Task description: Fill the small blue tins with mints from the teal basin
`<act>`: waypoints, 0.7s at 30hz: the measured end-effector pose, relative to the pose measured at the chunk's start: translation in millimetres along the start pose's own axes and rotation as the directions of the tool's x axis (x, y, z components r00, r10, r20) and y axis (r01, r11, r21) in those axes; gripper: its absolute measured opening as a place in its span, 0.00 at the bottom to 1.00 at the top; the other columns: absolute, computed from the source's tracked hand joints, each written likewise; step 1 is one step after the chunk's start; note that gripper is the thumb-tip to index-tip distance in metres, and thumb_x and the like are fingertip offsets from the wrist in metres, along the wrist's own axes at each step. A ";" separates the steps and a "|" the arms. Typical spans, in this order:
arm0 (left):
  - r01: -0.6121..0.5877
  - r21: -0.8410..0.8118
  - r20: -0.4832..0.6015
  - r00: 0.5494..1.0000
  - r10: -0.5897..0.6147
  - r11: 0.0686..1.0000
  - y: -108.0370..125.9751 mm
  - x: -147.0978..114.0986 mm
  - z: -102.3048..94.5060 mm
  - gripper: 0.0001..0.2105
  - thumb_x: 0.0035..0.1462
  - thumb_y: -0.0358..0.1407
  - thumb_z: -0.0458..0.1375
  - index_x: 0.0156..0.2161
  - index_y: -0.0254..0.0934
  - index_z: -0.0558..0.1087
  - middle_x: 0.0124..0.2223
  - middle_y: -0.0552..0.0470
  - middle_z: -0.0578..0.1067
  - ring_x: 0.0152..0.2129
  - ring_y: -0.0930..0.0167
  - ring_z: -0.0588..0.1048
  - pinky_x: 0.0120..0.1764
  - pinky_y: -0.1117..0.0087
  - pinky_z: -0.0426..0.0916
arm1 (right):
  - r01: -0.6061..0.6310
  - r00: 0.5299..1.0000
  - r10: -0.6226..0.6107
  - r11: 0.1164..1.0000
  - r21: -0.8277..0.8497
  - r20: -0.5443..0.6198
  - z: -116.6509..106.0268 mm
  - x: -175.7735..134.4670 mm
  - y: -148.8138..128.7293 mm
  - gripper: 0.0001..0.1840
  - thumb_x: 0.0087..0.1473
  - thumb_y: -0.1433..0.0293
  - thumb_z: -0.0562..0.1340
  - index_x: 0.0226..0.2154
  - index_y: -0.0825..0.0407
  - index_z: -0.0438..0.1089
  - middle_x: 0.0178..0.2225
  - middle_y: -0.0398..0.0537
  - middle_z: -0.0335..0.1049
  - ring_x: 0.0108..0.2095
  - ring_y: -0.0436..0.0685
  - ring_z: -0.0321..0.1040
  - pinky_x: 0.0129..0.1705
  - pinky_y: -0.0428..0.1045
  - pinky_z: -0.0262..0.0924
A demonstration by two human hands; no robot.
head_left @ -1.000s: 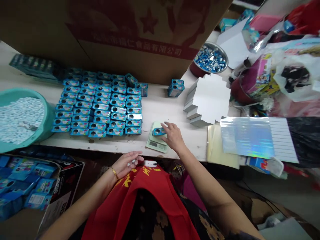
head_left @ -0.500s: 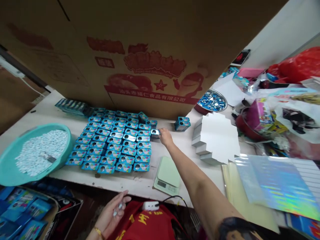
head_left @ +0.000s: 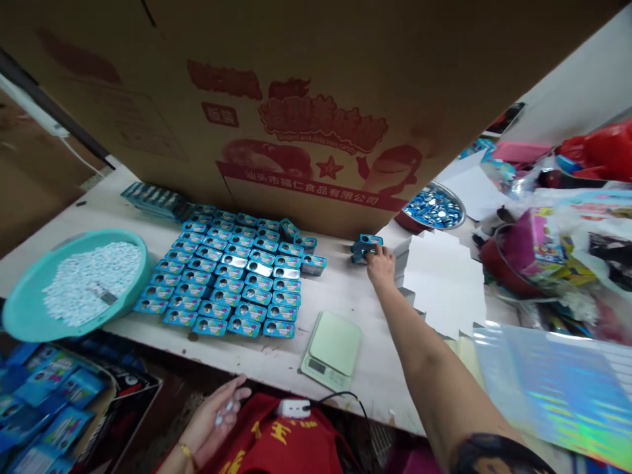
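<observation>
My left hand (head_left: 206,416) is cupped palm up at the table's front edge and holds a few small pale tablets (head_left: 218,419). At the back of the table, my right hand (head_left: 382,266) has its fingers closed on a small blue tin (head_left: 361,249), part of which they hide. Another blue tin (head_left: 371,238) stands right behind it. To the left, many similar blue tins (head_left: 245,289) stand in close rows. A blue tin (head_left: 313,264) sits at the right side of these rows.
A turquoise basin (head_left: 143,266) of pale tablets with a scoop is at the left. A green scale (head_left: 334,342) lies front centre. Stacked white card (head_left: 442,280) and a metal bowl (head_left: 461,214) are right. A big cardboard box (head_left: 306,59) rises behind.
My right hand has moved right, from the tin beside the rows to the small group of tins near the white card. That first tin stays by the rows. My left hand still holds the tablets.
</observation>
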State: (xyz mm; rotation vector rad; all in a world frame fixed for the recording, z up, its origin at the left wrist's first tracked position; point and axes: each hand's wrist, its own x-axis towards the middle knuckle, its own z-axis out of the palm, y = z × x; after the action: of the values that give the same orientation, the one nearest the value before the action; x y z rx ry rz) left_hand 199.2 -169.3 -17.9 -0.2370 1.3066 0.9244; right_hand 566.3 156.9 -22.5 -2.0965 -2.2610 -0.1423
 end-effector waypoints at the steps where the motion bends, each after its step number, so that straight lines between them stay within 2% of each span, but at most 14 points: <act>1: -0.008 0.009 0.013 1.000 0.008 1.000 0.7 -0.6 5.8 0.13 0.43 0.29 0.61 0.38 0.32 0.71 0.31 0.45 0.74 0.17 0.82 0.64 0.16 0.83 0.56 | 0.024 1.000 -0.024 1.000 -0.005 -0.002 -4.5 -7.3 -2.7 0.12 0.54 0.70 0.51 0.35 0.52 0.69 0.48 0.54 0.57 0.46 0.61 0.51 0.43 0.54 0.46; 5: 0.005 0.009 0.055 0.998 -0.006 1.000 3.4 -0.3 28.8 0.09 0.47 0.27 0.57 0.37 0.30 0.70 0.30 0.45 0.74 0.17 0.81 0.65 0.16 0.83 0.58 | 0.219 0.975 -0.218 0.976 -0.010 0.035 -34.3 -68.0 -20.4 0.12 0.55 0.69 0.50 0.39 0.52 0.65 0.46 0.52 0.60 0.40 0.57 0.56 0.42 0.52 0.48; 8: 0.087 -0.005 0.122 0.989 -0.086 0.996 5.0 0.8 48.0 0.08 0.50 0.28 0.54 0.37 0.29 0.69 0.30 0.45 0.73 0.18 0.79 0.68 0.20 0.80 0.63 | 0.408 0.910 -0.408 0.913 0.025 0.076 -54.9 -128.3 -44.8 0.10 0.54 0.70 0.51 0.38 0.50 0.65 0.46 0.50 0.60 0.40 0.57 0.56 0.39 0.50 0.50; 10: 0.132 -0.004 0.188 0.974 -0.129 0.991 6.0 0.9 61.9 0.08 0.52 0.29 0.52 0.38 0.29 0.68 0.30 0.46 0.74 0.20 0.77 0.71 0.24 0.77 0.66 | 0.472 0.873 -0.477 0.879 0.068 0.102 -61.8 -160.3 -62.0 0.09 0.54 0.70 0.52 0.37 0.49 0.65 0.45 0.50 0.61 0.39 0.57 0.56 0.37 0.50 0.51; 12: 0.172 0.002 0.251 0.954 -0.167 0.985 6.5 0.5 75.0 0.08 0.53 0.31 0.51 0.38 0.30 0.68 0.30 0.46 0.74 0.21 0.75 0.72 0.26 0.75 0.68 | 0.482 0.861 -0.494 0.868 0.118 0.121 -65.0 -182.1 -76.5 0.08 0.54 0.70 0.53 0.35 0.50 0.66 0.42 0.50 0.63 0.38 0.57 0.57 0.36 0.50 0.52; 16: 0.213 0.009 0.356 0.912 -0.202 0.977 2.5 0.8 93.9 0.11 0.55 0.34 0.49 0.38 0.29 0.69 0.31 0.45 0.74 0.24 0.72 0.73 0.29 0.72 0.68 | 0.423 0.894 -0.447 0.869 0.256 0.039 -73.1 -213.8 -107.7 0.10 0.53 0.67 0.55 0.35 0.54 0.66 0.42 0.54 0.63 0.40 0.58 0.57 0.41 0.53 0.52; 18: 0.213 -0.001 0.329 0.923 -0.201 0.977 -3.0 1.9 98.3 0.11 0.56 0.34 0.47 0.37 0.29 0.69 0.31 0.45 0.74 0.24 0.73 0.73 0.27 0.73 0.67 | 0.466 0.865 -0.502 0.800 0.378 -0.004 -77.9 -231.2 -130.5 0.12 0.53 0.65 0.55 0.37 0.55 0.65 0.43 0.54 0.63 0.41 0.58 0.57 0.42 0.53 0.53; 19: 0.224 -0.002 0.304 0.928 -0.213 0.975 -6.3 2.4 98.9 0.12 0.56 0.35 0.46 0.36 0.30 0.69 0.30 0.45 0.74 0.23 0.73 0.72 0.25 0.73 0.67 | 0.510 0.826 -0.564 0.735 0.447 -0.017 -79.0 -240.0 -142.7 0.13 0.53 0.65 0.54 0.39 0.55 0.65 0.42 0.53 0.63 0.39 0.56 0.57 0.41 0.51 0.55; 20: 0.242 0.001 0.281 0.931 -0.232 0.970 -9.8 2.9 98.6 0.12 0.57 0.36 0.46 0.36 0.30 0.69 0.30 0.46 0.74 0.22 0.74 0.72 0.23 0.74 0.66 | 0.526 0.795 -0.606 0.686 0.503 -0.007 -78.6 -248.2 -154.4 0.14 0.53 0.66 0.54 0.42 0.55 0.63 0.42 0.51 0.63 0.40 0.56 0.57 0.41 0.50 0.55; 21: 0.259 0.004 0.263 0.932 -0.251 0.966 -13.1 3.1 97.2 0.13 0.57 0.37 0.45 0.36 0.30 0.69 0.29 0.47 0.73 0.20 0.74 0.71 0.21 0.75 0.65 | 0.509 0.789 -0.614 0.663 0.549 0.010 -76.5 -255.4 -164.4 0.15 0.53 0.67 0.54 0.44 0.55 0.62 0.42 0.51 0.63 0.41 0.56 0.57 0.42 0.50 0.55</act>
State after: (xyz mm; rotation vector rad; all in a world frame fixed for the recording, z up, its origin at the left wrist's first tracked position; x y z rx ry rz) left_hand 278.1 -115.0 3.6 -0.2913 0.9910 0.7261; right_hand 420.2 -116.6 22.4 -1.1259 -2.5954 0.6217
